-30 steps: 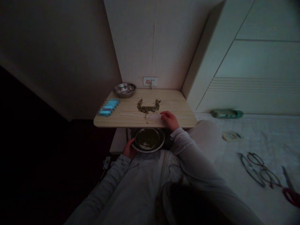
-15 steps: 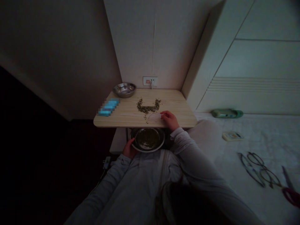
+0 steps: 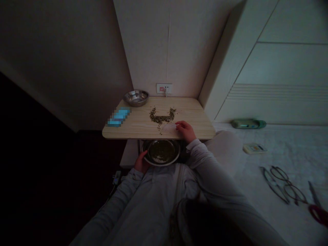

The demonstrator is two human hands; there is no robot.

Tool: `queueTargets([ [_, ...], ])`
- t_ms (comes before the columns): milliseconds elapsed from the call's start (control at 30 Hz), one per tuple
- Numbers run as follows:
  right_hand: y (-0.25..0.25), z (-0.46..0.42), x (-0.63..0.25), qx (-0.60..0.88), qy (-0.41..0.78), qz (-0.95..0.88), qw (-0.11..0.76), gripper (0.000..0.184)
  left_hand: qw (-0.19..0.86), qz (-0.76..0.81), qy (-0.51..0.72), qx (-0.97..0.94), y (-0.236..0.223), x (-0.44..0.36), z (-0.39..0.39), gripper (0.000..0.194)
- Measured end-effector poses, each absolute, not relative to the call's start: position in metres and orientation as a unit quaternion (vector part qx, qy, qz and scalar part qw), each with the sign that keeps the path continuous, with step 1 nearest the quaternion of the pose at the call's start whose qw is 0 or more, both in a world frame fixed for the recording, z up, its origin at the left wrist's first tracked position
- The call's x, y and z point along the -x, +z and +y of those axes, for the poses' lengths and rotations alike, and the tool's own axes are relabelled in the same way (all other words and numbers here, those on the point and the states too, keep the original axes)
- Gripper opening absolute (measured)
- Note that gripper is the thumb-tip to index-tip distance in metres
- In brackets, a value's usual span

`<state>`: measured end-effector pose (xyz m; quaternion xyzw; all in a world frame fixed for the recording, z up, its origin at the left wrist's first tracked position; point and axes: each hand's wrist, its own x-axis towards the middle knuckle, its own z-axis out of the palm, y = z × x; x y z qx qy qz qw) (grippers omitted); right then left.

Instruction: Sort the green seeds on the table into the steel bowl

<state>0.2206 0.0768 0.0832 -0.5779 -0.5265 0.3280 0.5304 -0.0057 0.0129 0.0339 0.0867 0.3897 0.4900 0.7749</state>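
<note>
My left hand [image 3: 141, 162] is closed on the left rim of a metal bowl [image 3: 176, 158], held over my lap just below the table edge. Small dark greenish grains [image 3: 161, 150] lie in that bowl. On the table, more loose grains [image 3: 162, 119] spread in a rough U shape. My right hand [image 3: 185, 130] pinches a thin, clear, flat piece [image 3: 169, 126] at its right end, low against the tabletop and just in front of the grains. What exactly the clear piece is, I cannot make out.
The wooden table [image 3: 194, 116] also bears a second metal bowl [image 3: 136, 98] and a blurred blue item [image 3: 119, 117]. Behind it is a wall socket [image 3: 164, 89]. On the bed to the right are a green bottle [image 3: 248, 123], a pale remote [image 3: 254, 148], glasses [image 3: 293, 193] and red-handled scissors [image 3: 317, 214].
</note>
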Motion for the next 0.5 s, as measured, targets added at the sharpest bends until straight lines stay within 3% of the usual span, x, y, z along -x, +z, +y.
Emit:
queueTargets([
  [500, 0.0849, 0.0759, -0.2200, 0.573, 0.335, -0.520, 0.537, 0.022, 0.771, 0.404, 0.487, -0.074, 0.0335, 0.0043, 0.0139, 0.017],
])
